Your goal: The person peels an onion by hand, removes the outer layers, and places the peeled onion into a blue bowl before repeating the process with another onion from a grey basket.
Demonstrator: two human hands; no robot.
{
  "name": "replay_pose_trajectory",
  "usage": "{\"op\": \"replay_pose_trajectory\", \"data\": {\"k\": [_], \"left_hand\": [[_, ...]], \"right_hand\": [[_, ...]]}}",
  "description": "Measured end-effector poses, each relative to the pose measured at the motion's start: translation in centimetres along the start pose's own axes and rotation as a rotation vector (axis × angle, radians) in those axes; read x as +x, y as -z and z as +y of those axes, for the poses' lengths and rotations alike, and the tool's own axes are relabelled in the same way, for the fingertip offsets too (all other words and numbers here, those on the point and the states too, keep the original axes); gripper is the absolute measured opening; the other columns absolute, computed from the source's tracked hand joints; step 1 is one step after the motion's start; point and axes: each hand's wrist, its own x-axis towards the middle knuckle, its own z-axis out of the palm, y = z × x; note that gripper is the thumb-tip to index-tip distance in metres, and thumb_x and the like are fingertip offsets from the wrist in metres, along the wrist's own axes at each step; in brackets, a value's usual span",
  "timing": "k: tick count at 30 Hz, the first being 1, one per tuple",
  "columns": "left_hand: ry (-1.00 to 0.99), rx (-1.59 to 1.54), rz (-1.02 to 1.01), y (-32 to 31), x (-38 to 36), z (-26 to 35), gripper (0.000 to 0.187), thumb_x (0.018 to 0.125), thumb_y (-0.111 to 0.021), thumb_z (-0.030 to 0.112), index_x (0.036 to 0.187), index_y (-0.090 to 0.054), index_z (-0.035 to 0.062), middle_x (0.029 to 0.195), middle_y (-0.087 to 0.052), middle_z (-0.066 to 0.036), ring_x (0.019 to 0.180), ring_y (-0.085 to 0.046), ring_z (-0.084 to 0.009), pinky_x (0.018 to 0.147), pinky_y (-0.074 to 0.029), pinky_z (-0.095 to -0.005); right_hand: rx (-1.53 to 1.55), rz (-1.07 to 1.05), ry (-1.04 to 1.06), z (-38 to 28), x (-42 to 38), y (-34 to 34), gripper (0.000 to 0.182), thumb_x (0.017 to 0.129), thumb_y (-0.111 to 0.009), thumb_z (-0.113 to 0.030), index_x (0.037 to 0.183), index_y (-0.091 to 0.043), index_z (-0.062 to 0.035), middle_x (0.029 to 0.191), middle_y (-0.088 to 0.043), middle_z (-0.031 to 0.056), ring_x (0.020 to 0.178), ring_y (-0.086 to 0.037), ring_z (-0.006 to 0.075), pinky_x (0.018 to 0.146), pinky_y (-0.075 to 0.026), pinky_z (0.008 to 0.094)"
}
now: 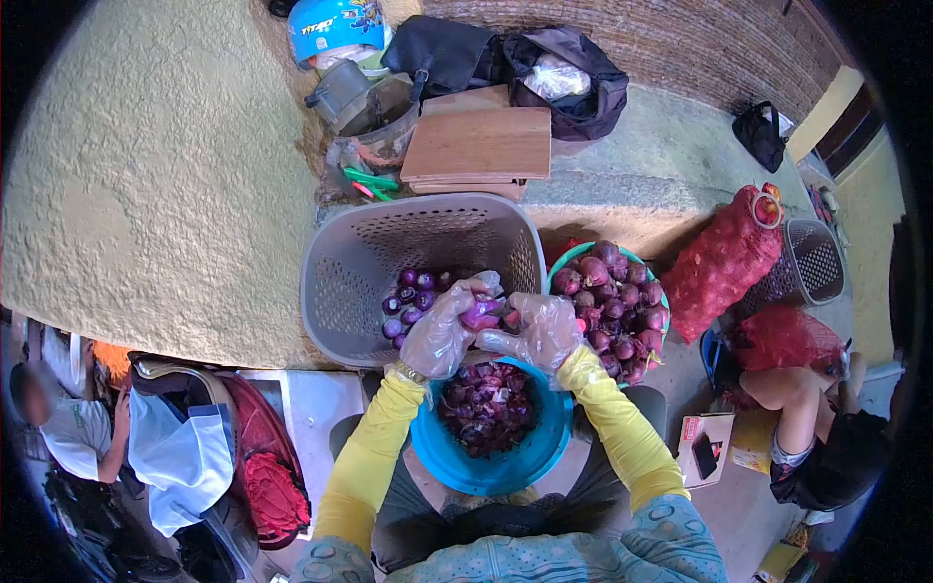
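My left hand [442,330], in a clear plastic glove, is closed around a purple onion [481,313] above the front of a grey perforated basket [326,282]. Close beside it my right hand [544,333], gloved too, has its fingers bent at the onion; whether it grips a tool is hidden. Several peeled onions [410,301] lie in the basket. Below my hands, a blue basin [491,478] holds dark onion skins [486,413]. Unpeeled red onions [607,291] fill a green-rimmed container to the right.
Wooden boards [478,146] and black bags [447,53] lie on the ledge ahead. A full red mesh sack [719,262] leans at the right, near another basket [814,257]. One person [812,418] sits at the right; another [78,428] is at the far left.
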Motion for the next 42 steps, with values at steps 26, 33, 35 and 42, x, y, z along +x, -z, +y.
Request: {"op": "replay_pose_trajectory", "data": {"k": [26,33,35,42], "left_hand": [[-0.063,0.058,-0.038,2.0,0.7,-0.7,0.040,0.108,-0.052,0.031,0.137,-0.055,0.0042,0.144,-0.053,-0.011,0.131,-0.054,-0.0274,0.113,-0.045,-0.0493],[-0.194,0.061,0.028,2.3,0.9,-0.5,0.043,0.109,-0.049,0.039,0.139,-0.052,0.0094,0.146,-0.049,-0.011,0.130,-0.054,-0.0281,0.108,-0.049,-0.0542],[-0.117,-0.020,0.046,2.4,0.9,-0.1,0.044,0.109,-0.049,0.039,0.140,-0.050,0.0087,0.145,-0.049,-0.013,0.126,-0.057,-0.0315,0.107,-0.050,-0.0548],[-0.005,-0.177,0.098,2.0,1.0,0.1,0.063,0.105,-0.054,0.045,0.144,-0.043,-0.0037,0.126,-0.059,-0.023,0.111,-0.067,-0.0396,0.095,-0.061,-0.0503]], "right_hand": [[-0.054,-0.202,0.116,0.8,-0.2,-0.3,0.039,0.087,-0.073,-0.048,0.090,-0.074,-0.0085,0.073,-0.068,0.0181,0.069,-0.068,0.0392,0.061,-0.053,0.0485],[-0.123,-0.568,0.238,0.3,-0.4,-0.3,0.053,0.088,-0.068,-0.059,0.088,-0.075,-0.0070,0.070,-0.067,0.0181,0.070,-0.068,0.0407,0.061,-0.053,0.0490],[-0.148,-0.595,0.235,0.0,-0.7,-0.4,0.054,0.088,-0.067,-0.061,0.083,-0.074,-0.0084,0.070,-0.067,0.0174,0.069,-0.067,0.0413,0.061,-0.053,0.0498],[-0.228,-0.648,0.230,1.2,-2.6,-3.8,0.062,0.075,-0.072,-0.071,0.081,-0.073,-0.0089,0.073,-0.069,0.0168,0.074,-0.069,0.0408,0.068,-0.055,0.0516]]}}
